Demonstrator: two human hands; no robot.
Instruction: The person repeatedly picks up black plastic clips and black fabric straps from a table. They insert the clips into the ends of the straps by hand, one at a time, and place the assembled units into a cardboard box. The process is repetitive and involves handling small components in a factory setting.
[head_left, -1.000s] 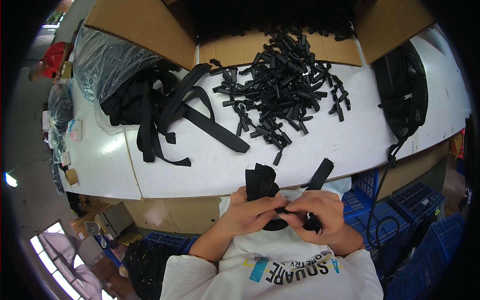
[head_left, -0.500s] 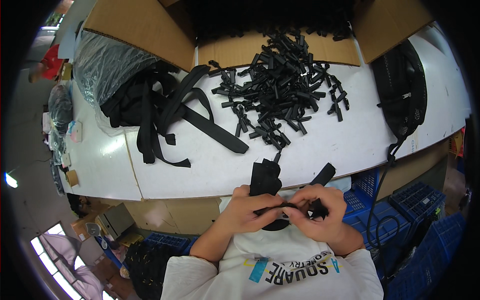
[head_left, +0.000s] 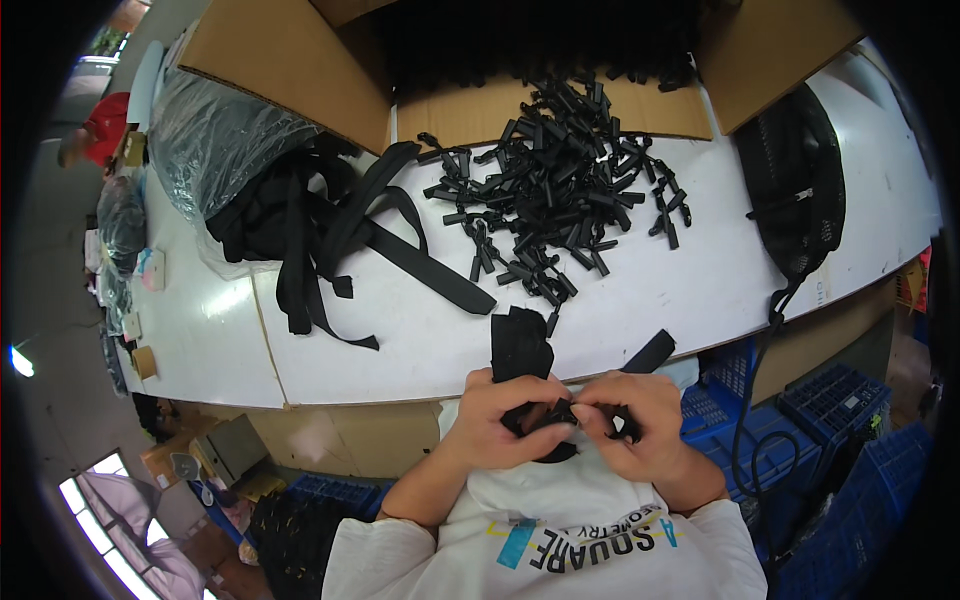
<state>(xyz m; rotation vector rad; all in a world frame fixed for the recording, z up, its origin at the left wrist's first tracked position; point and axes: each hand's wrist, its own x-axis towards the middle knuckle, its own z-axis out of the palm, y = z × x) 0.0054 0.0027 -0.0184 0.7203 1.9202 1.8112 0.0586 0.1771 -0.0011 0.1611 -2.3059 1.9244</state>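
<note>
My left hand [head_left: 505, 422] is closed on a black fabric strip [head_left: 520, 345], whose folded, wide end stands up above the fingers. Beside it, my right hand [head_left: 640, 425] pinches the same black material, with fingertips almost touching the left thumb. A loop of it shows inside the right palm, and another flat black end [head_left: 650, 352] sticks out above the right fingers. Whatever lies between the fingertips is too small and covered to make out. Just beyond the hands, a pile of small black zipper-pull-like pieces [head_left: 560, 190] spreads over the white table [head_left: 400, 360].
An open cardboard box [head_left: 660, 110] full of dark pieces stands behind the pile. Loose black strips [head_left: 430, 270] spill from a clear plastic bag [head_left: 215, 135] on the left. A black mesh bag [head_left: 795, 180] lies at right, its cord hanging over the edge near blue crates [head_left: 835, 400].
Both hands stay close together in front of my chest. My left thumb and fingers have shifted on the black strip, whose upright end has moved slightly left.
</note>
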